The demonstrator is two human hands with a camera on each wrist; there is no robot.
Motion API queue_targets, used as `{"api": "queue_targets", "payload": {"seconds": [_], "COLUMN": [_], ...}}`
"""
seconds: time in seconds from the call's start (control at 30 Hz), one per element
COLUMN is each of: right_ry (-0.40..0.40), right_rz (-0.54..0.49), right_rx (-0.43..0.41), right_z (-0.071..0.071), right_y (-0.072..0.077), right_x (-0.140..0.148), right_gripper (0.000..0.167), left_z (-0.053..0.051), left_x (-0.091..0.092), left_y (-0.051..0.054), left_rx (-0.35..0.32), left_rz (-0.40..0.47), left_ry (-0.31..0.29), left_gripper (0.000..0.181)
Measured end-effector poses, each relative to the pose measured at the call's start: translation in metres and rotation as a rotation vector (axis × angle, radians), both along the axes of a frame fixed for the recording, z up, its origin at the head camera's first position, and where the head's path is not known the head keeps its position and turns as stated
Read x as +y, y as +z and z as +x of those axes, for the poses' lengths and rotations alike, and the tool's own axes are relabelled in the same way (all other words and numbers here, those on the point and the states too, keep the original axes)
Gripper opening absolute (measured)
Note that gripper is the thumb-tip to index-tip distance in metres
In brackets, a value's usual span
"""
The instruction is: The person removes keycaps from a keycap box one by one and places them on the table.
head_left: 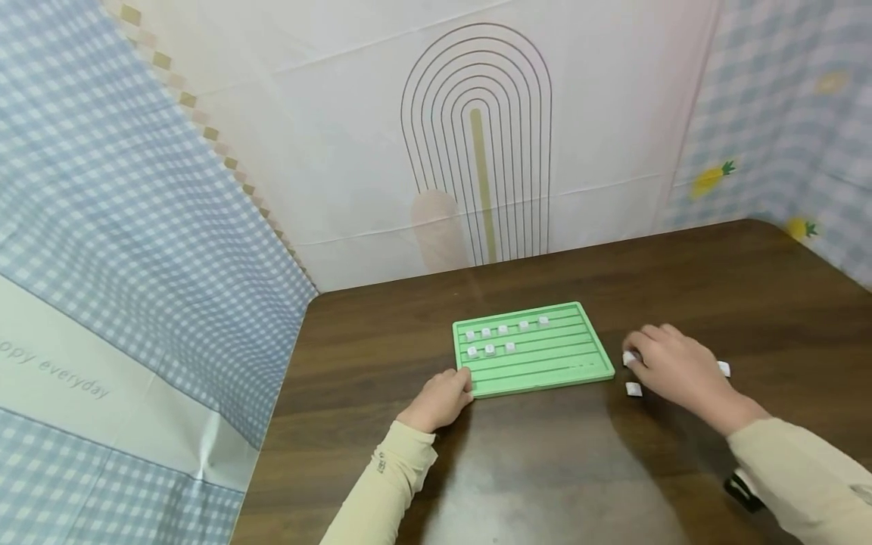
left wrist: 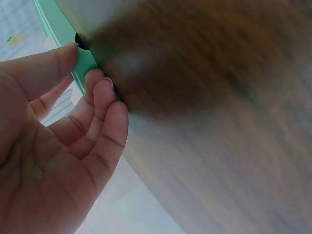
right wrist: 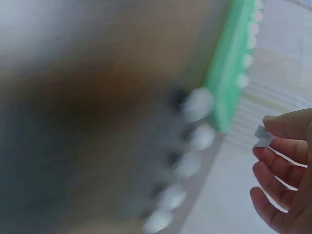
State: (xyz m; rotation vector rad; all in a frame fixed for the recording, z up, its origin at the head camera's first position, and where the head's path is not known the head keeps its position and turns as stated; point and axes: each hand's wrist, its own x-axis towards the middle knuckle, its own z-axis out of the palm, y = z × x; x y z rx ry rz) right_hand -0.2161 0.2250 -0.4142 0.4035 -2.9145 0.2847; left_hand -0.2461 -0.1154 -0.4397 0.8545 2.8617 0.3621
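Note:
A green tray [head_left: 545, 363] with ridged rows lies on the table; white cubes [head_left: 502, 330] stand along its two far rows, five-odd spots apart, several in the farthest and three in the second. My left hand [head_left: 439, 397] grips the tray's near left corner, thumb and fingers on its edge [left wrist: 86, 61] in the left wrist view. Right of the tray, my right hand [head_left: 671, 367] pinches a small white cube [right wrist: 263, 136] between thumb and index finger, the other fingers loosely bent. Another white cube [head_left: 633, 389] lies just below that hand.
One more white cube [head_left: 724, 369] shows beyond the right hand; the right wrist view has several blurred white cubes [right wrist: 187, 164] in a line beside the tray. A dark object [head_left: 742, 490] is partly hidden by the right sleeve. Cloth hangs behind the table's far edge.

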Motion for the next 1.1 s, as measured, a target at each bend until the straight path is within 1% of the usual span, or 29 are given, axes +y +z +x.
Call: {"api": "queue_targets", "payload": {"seconds": [0.13, 0.2, 0.27, 0.37, 0.43, 0.5, 0.6, 0.67, 0.77, 0.9, 1.0, 1.1], "right_ry": [-0.011, -0.011, -0.012, -0.013, -0.006, 0.008, 0.041, 0.060, 0.076, 0.092, 0.110, 0.136], "right_rz": [0.023, 0.025, 0.029, 0.031, 0.019, -0.003, -0.029, -0.055, -0.085, -0.110, -0.095, -0.051], "right_rx": [-0.055, -0.079, -0.097, -0.110, -0.099, -0.087, -0.053, -0.040, -0.007, -0.005, -0.013, 0.026], "right_z": [0.015, 0.018, 0.020, 0.021, 0.020, 0.016, 0.003, -0.013, -0.037, -0.064, -0.075, -0.079], "right_y": [-0.020, -0.028, -0.032, -0.030, -0.024, -0.016, -0.009, -0.008, -0.015, -0.028, -0.034, -0.036], "right_x": [0.019, 0.024, 0.026, 0.027, 0.023, 0.015, -0.007, -0.028, -0.061, -0.099, -0.119, -0.131], "right_gripper": [0.010, 0.008, 0.007, 0.013, 0.020, 0.026, 0.026, 0.022, 0.018, 0.023, 0.026, 0.023], "left_z": [0.000, 0.000, -0.001, 0.000, 0.000, 0.001, 0.001, 0.000, 0.000, 0.000, 0.000, -0.001], "left_x": [-0.001, 0.000, 0.000, 0.000, 0.000, 0.000, -0.001, -0.003, -0.005, -0.005, -0.004, -0.003], "left_y": [0.000, 0.001, 0.002, 0.002, 0.002, 0.002, 0.002, 0.004, 0.005, 0.004, 0.002, 0.002], "left_rx": [0.023, 0.032, 0.036, 0.032, 0.024, 0.015, 0.012, 0.018, 0.014, 0.000, 0.002, 0.023], "left_rz": [0.014, 0.017, 0.016, 0.015, 0.015, 0.015, 0.014, 0.009, 0.006, -0.004, -0.008, -0.005], "left_ry": [-0.013, -0.020, -0.023, -0.022, -0.021, -0.020, -0.020, -0.015, -0.014, -0.013, -0.013, -0.019], "left_gripper": [0.009, 0.010, 0.010, 0.010, 0.009, 0.009, 0.008, 0.008, 0.008, 0.007, 0.007, 0.008]}}
